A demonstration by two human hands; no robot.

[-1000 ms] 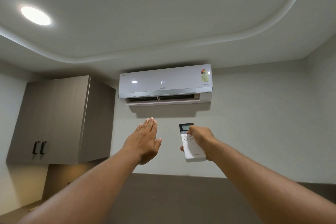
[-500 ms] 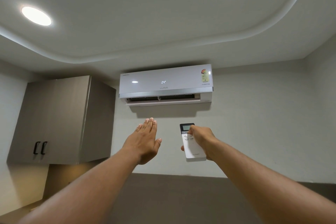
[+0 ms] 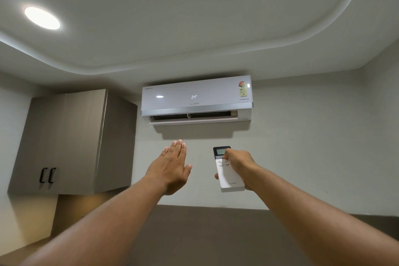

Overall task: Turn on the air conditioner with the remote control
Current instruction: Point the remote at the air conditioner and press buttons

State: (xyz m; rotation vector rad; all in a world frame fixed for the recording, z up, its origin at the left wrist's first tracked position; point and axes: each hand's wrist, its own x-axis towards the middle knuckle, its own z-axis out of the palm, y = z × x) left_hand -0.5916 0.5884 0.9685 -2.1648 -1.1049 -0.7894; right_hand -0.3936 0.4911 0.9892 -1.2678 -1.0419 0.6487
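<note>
A white wall-mounted air conditioner hangs high on the wall; its front panel shows a lit "24°" and the louvre along its underside is swung open. My right hand holds a slim white remote control upright, pointed at the unit, with the thumb resting on the buttons just under its small screen. My left hand is raised flat below the unit's outlet, palm away from me, fingers straight and together, holding nothing.
A grey wall cabinet with two black handles is mounted to the left of the air conditioner. Two round ceiling lights glow overhead. A dark band runs along the lower wall.
</note>
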